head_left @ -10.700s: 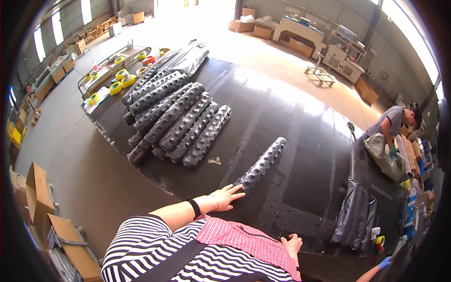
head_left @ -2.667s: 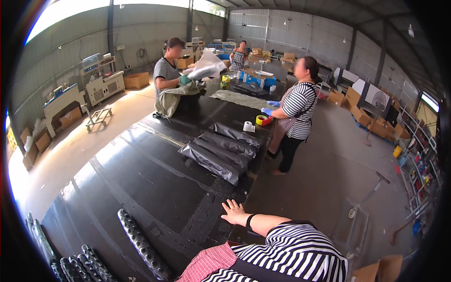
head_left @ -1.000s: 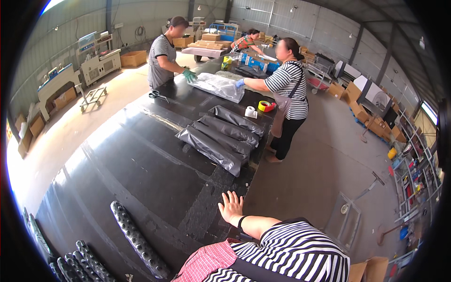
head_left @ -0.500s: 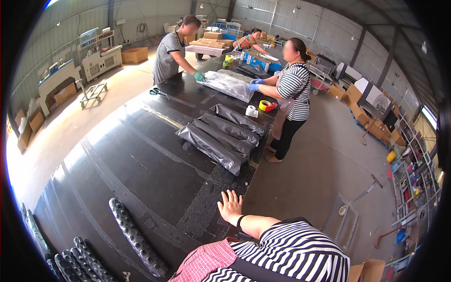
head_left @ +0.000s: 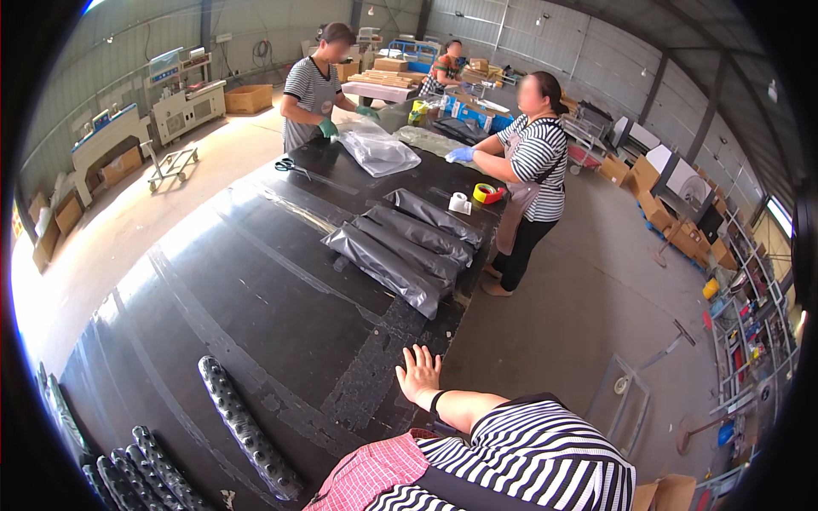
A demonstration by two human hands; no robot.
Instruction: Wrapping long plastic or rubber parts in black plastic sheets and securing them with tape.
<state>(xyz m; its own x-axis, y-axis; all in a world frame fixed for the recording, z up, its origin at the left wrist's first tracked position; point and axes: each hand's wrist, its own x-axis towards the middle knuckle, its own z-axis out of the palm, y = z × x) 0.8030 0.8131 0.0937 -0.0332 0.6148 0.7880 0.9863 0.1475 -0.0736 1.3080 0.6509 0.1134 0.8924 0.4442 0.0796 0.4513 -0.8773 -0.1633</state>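
My right hand lies flat on the right edge of the black-topped table, fingers spread, holding nothing. A dark band circles its wrist. My left hand is out of view. Beyond my right hand, several packages wrapped in dark grey plastic lie side by side. To the left lies a long black roll with a bumpy, spotted surface. Several similar rolls are grouped at the lower left, partly cut off by the picture's edge.
Scissors, a white tape roll, a yellow-red tape roll and a clear plastic bag lie farther up the table. Two co-workers stand at its sides; another is behind. A metal-framed cart stands at right.
The clear plastic has moved left, toward the gloved co-worker at the far left, uncovering a greenish sheet. The co-worker at the back has straightened up. My right hand stays in place.
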